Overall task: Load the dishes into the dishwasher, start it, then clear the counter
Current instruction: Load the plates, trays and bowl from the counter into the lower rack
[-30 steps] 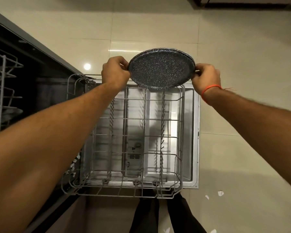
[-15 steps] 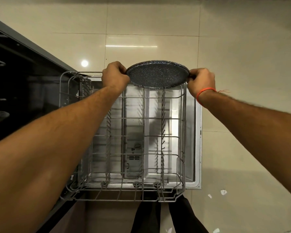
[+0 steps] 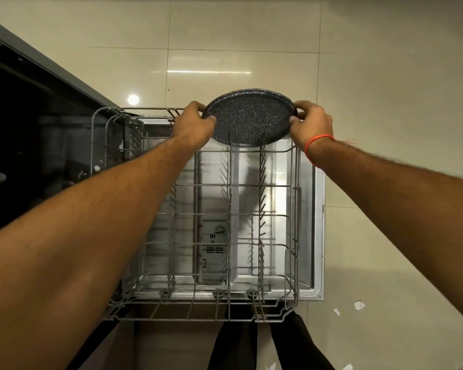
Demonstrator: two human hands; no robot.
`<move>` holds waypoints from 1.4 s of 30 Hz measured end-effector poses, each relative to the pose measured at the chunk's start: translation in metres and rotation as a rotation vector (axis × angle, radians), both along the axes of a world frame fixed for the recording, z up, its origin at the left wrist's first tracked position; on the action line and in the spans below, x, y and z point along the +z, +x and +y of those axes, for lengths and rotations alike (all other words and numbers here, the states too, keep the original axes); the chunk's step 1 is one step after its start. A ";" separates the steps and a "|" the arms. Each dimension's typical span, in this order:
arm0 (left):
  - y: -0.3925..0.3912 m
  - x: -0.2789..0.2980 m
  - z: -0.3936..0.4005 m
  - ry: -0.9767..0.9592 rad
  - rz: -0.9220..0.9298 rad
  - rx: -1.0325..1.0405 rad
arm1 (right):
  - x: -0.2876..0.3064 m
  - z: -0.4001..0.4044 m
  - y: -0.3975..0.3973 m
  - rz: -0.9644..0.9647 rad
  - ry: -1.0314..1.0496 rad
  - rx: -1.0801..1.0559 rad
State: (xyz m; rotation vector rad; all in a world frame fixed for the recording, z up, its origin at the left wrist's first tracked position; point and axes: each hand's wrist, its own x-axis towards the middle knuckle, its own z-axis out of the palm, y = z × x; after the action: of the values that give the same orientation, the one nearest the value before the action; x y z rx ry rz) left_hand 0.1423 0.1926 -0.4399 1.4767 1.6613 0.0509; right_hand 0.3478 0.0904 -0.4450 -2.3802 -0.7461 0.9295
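Both arms are reaching straight forward from the bottom corners of the view, elbows nearly locked. The left hand is gripping the rim of one dark speckled plate at its 9 o'clock edge, fingers curling over the top and thumb pressing the near face. The right hand is pinching the same plate at its 3 o'clock edge, thumb on the near face; a red thread is circling that wrist. The plate is standing tilted at the far end of the one pulled-out lower rack, at 12 o'clock in the rack, its lower edge sitting among the tines there. The rack is lying over the open dishwasher door. At 5 o'clock, several white scraps are lying on the tiled floor. Two dark trouser legs are showing at 6 o'clock.
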 end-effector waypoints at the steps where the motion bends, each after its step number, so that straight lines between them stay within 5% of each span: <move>1: 0.000 0.003 -0.002 -0.010 -0.008 -0.011 | 0.003 0.000 -0.002 0.025 0.007 -0.008; 16: -0.028 0.126 -0.132 -0.078 -0.296 0.173 | 0.099 -0.082 -0.076 0.139 0.151 0.049; 30: -0.092 0.347 -0.277 -0.046 -0.499 0.317 | 0.328 -0.161 -0.124 0.314 0.354 0.013; 42: -0.160 0.515 -0.341 0.277 -0.544 0.571 | 0.480 -0.196 -0.179 0.468 0.437 0.452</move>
State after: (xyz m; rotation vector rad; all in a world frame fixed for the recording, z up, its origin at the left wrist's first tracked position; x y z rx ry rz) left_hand -0.0181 -0.1484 0.0747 0.9994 1.5923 0.9419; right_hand 0.1687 -0.1056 0.0350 -1.5614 -1.1700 1.2852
